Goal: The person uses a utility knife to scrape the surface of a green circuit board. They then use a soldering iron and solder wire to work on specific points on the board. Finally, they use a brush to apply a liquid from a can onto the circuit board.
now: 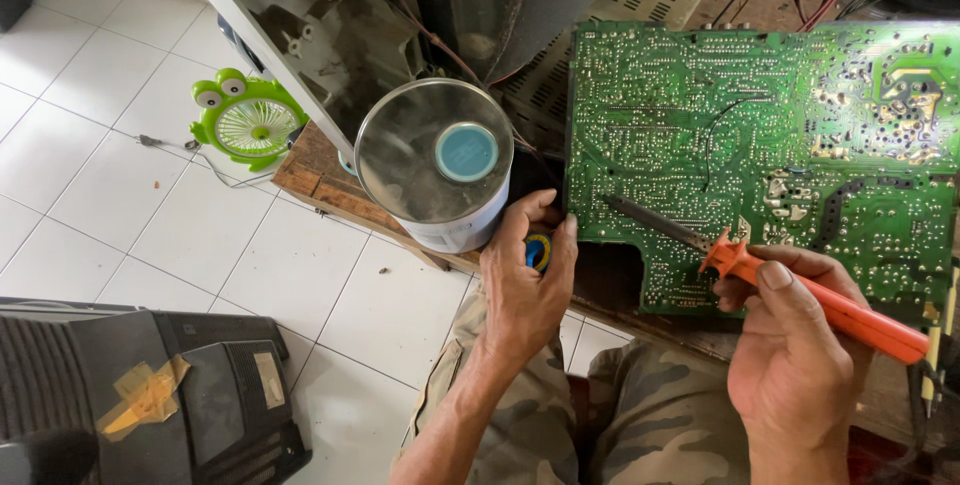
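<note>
**Iron on the board**

I see right hand point(795, 365) fingers closed round the orange soldering iron point(840, 310), tip on the green circuit board point(760, 155). Left hand point(525, 280) pinches the board's edge. Board on the worktop: stiff, light, fragile; I judge edges safest.

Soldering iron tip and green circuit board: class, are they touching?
Touching, it appears. The head view shows the soldering iron, held in the right hand, with its dark tip resting on the circuit board, no gap visible.

I have only the one head view, looking steeply down from above my lap at close range. It faces the green circuit board point(760, 145) filling the upper right of the frame, with white floor tiles point(90, 175) running off to the left.
</note>
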